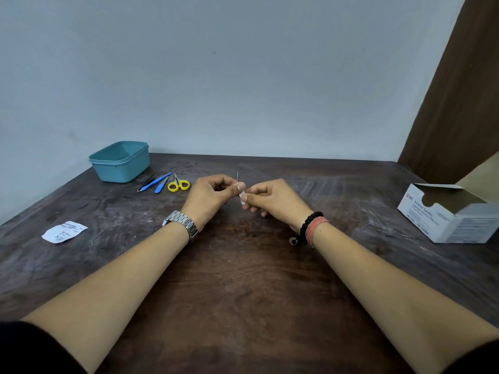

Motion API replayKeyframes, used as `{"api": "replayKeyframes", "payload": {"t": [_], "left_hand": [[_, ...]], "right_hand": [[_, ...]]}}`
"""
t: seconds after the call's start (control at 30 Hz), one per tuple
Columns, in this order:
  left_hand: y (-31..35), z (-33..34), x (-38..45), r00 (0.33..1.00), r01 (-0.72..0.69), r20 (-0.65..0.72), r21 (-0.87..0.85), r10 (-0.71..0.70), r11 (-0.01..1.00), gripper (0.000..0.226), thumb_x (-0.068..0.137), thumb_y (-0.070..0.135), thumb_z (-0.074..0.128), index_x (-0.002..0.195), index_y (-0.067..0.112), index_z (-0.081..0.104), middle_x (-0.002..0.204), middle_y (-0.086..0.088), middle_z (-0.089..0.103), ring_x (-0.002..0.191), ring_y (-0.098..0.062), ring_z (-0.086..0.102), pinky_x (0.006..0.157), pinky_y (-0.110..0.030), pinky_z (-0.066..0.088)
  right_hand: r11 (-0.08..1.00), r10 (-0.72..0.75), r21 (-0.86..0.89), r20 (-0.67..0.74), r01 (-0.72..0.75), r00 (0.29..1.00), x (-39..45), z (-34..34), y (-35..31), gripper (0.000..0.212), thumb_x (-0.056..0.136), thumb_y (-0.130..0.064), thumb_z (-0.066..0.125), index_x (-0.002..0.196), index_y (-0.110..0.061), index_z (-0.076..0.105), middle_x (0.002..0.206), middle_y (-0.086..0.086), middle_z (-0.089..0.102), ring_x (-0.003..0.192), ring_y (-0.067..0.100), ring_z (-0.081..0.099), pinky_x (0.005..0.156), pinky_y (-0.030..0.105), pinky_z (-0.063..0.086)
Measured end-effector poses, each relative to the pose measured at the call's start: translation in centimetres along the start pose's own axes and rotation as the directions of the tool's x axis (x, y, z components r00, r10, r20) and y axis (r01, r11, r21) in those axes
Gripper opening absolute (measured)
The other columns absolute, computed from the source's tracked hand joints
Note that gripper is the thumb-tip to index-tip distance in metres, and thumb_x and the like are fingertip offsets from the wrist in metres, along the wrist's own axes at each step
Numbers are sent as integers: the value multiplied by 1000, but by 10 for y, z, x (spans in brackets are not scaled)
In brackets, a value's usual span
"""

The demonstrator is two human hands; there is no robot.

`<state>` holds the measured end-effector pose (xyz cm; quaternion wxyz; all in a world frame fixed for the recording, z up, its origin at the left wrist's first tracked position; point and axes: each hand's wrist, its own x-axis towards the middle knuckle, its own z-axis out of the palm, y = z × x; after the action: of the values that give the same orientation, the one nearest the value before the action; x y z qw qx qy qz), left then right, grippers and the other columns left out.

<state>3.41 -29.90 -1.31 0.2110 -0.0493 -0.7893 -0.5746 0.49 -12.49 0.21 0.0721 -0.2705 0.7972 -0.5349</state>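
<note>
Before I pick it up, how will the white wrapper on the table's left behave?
The wrapper looks thin and creased, so probably floppy and very light. It lies nearly flat on the table, so a push may just slide it; a draught could move it.

Fingers of the left hand (209, 197) and right hand (275, 202) hide most of the thin tool (237, 176) and white pad (243, 197).

Head-worn wide-angle view, facing forward and down, near the table (251, 279)
</note>
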Motion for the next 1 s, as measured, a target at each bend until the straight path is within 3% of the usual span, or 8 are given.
{"api": "replayKeyframes", "payload": {"t": [0.23, 0.33, 0.53, 0.7, 0.87, 1.0], "left_hand": [[3, 1, -2, 1000, -9, 23, -41, 9, 999, 12, 83, 25, 72, 81, 13, 70, 69, -4, 58, 64, -15, 47, 63, -29, 41], [3, 0, -2, 999, -29, 38, -37, 30, 999, 6, 84, 21, 71, 80, 17, 70, 68, 4, 62, 64, -7, 52, 64, -23, 45], [5, 1, -3, 997, -71, 27, -89, 73, 994, 5, 83, 13, 71, 81, 17, 70, 80, -2, 69, 72, -9, 61, 74, -26, 54], [6, 1, -3, 998, -66, -12, -160, 65, 985, 13, 83, 6, 70, 78, 18, 69, 81, 10, 71, 77, -8, 64, 78, -31, 58], [7, 1, -3, 997, -73, -14, -170, 72, 983, 14, 82, 2, 69, 80, 17, 68, 76, 11, 69, 73, -5, 63, 74, -26, 57], [8, 0, -4, 995, -101, 7, -162, 104, 982, 15, 81, 0, 70, 82, 15, 68, 75, 11, 69, 71, 0, 60, 67, -14, 48]], "right_hand": [[999, 18, 39, 31, -19, 999, -2, -2, 0, 18, 89, -25, 66, 94, -9, 73, 84, 6, 75, 70, 7, 64, 59, 18, 48], [996, 53, 71, 50, -57, 997, -3, -3, -1, 18, 89, -23, 67, 93, -6, 72, 79, 5, 73, 64, 7, 62, 56, 17, 47], [965, 127, 216, 100, -147, 987, -3, 0, -4, 11, 90, -16, 65, 89, -6, 69, 77, 8, 69, 59, 8, 60, 49, 16, 45], [902, 172, 376, 134, -211, 976, -4, 0, -5, 17, 91, -17, 63, 99, -3, 69, 83, 10, 72, 65, 10, 67, 55, 16, 50], [879, 174, 417, 170, -231, 970, -5, -3, -5, 24, 92, -22, 62, 108, -5, 68, 93, 11, 73, 73, 11, 69, 61, 17, 52], [879, 180, 416, 163, -233, 970, -4, -1, -5, 24, 92, -21, 62, 108, -5, 68, 94, 11, 73, 73, 11, 69, 62, 17, 52]]}}
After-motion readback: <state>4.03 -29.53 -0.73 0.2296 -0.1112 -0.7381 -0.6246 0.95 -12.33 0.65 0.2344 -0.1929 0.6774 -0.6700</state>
